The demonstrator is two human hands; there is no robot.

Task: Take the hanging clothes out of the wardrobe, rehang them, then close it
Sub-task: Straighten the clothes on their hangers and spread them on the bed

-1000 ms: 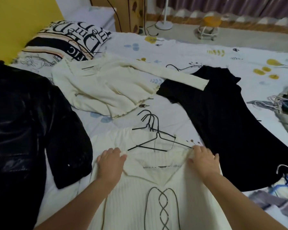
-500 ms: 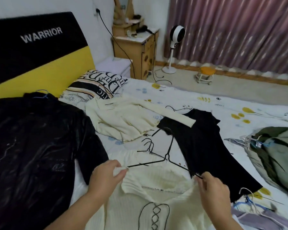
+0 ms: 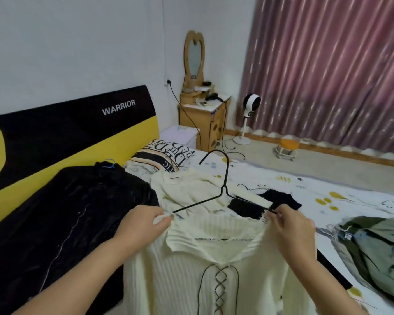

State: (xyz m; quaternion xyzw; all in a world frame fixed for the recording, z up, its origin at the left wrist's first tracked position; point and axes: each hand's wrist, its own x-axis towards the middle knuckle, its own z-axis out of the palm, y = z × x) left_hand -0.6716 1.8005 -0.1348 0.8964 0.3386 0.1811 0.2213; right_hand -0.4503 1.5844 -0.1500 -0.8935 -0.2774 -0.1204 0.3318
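Observation:
A cream ribbed top (image 3: 216,258) with dark front lacing hangs on a black wire hanger (image 3: 223,185), lifted above the bed. My left hand (image 3: 143,226) pinches the top's left shoulder at the hanger's end. My right hand (image 3: 291,226) pinches the right shoulder and the hanger's other end. The hanger's hook points up and to the left. No wardrobe is in view.
On the bed (image 3: 328,187) lie a black shiny jacket (image 3: 55,223), a cream sweater (image 3: 191,192), a black garment (image 3: 264,203) and an olive garment with hangers (image 3: 373,251). A headboard (image 3: 77,133), dresser (image 3: 205,119), fan (image 3: 250,103), stool (image 3: 287,148) and curtain (image 3: 328,64) stand beyond.
Both hands have raised the cream top with its hanger off the bed. The view has tilted up from the bed to the room.

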